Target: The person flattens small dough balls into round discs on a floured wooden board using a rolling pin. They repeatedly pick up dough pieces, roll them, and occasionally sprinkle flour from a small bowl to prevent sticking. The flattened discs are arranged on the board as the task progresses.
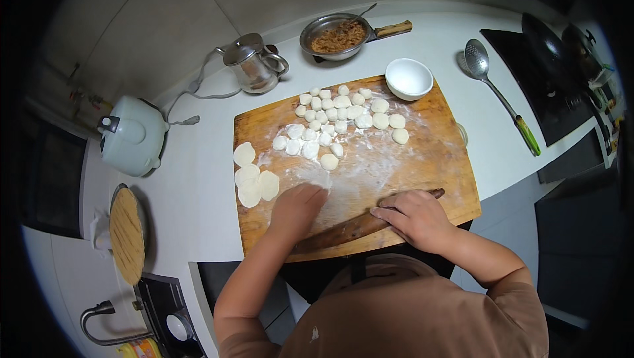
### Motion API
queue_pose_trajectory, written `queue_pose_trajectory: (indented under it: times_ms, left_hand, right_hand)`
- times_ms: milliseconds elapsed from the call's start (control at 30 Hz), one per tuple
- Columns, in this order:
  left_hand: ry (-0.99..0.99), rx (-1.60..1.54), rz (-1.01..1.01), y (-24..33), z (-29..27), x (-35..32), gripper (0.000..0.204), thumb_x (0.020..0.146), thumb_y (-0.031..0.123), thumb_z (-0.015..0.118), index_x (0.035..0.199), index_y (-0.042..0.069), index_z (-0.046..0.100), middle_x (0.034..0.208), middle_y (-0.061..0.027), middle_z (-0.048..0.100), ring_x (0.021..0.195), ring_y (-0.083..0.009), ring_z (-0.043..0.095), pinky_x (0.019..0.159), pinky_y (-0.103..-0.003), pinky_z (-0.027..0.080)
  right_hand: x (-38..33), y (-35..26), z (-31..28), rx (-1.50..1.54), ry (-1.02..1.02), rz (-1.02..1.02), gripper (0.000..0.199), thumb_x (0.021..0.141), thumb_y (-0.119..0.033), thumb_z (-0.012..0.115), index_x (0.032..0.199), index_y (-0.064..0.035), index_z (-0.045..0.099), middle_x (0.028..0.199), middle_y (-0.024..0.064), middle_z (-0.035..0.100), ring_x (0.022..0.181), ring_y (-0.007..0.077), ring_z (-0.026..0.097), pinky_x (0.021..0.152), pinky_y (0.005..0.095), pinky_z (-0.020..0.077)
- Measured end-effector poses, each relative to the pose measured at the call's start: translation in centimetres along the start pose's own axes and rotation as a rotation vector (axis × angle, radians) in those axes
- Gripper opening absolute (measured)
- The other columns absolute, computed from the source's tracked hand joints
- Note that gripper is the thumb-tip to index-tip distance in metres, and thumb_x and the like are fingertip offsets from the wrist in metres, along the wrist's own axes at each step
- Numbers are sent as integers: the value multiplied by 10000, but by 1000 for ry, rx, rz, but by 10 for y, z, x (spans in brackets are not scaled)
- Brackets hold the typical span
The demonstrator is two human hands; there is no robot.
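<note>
My right hand (417,218) grips a dark wooden rolling pin (347,231), which slants across the near part of a wooden board (436,146). My left hand (300,207) is closed with its fingers curled down on the board, beside a pale floury patch; what they hold, if anything, is hidden. Left of it lie several rolled-out dough wrappers (249,193), partly overlapping. Beyond my hands, many small dough pieces (327,115) sit in flour, some round and some flattened. A single flattened piece (329,162) is nearest my left hand.
A white bowl (409,78) stands on the board's far right corner. Behind are a metal pan of brown filling (340,37) with a spoon, a knife handle (393,29) and a steel kettle (254,64). A slotted spoon (485,67) lies right; a rice cooker (135,137) stands left.
</note>
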State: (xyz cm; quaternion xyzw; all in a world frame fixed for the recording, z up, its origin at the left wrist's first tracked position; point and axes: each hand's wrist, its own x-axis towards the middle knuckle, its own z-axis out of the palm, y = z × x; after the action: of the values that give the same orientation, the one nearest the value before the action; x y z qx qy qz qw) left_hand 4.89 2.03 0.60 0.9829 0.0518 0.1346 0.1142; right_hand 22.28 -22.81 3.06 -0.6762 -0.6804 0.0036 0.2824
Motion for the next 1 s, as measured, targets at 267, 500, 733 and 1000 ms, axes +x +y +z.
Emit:
queue_pose_trajectory:
  times_ms: [267, 500, 733, 1000]
  left_hand:
    - [10, -500, -312, 3, -17, -25, 357, 905, 175, 640, 1243, 61, 630, 1268, -129, 637, 1199, -328, 589, 1032, -450, 462]
    - [-510, -74, 74, 12, -34, -19, 676, 923, 223, 623, 1535, 111, 359, 1630, -80, 291, 1502, -301, 271, 1233, -493, 199]
    - [-417, -138, 261, 33, -8, 25, 679, 949, 240, 598, 1547, 72, 323, 1632, -105, 281, 1504, -269, 273, 1231, -483, 201]
    - [-403, -501, -88, 23, -36, 9, 784, 936, 127, 549, 1590, 49, 122, 1632, -190, 230, 1518, -309, 219, 1251, -473, 151]
  right_hand:
    - [-2, 2, -5, -10, -19, -16, 370, 867, -128, 585, 1232, -116, 644, 1120, 50, 645, 1032, 249, 615, 867, 399, 493]
    - [-5, 3, -7, 1, -43, -51, 371, 874, -136, 576, 1239, -132, 641, 1118, 38, 642, 1038, 237, 613, 883, 383, 483]
    - [-5, 1, -10, -11, -63, -57, 373, 875, -135, 572, 1241, -145, 643, 1108, 19, 642, 1032, 229, 614, 886, 379, 483]
    - [-11, 15, -20, -44, -82, 16, 453, 791, -165, 712, 1237, -130, 638, 1133, 39, 646, 1032, 253, 611, 881, 397, 486]
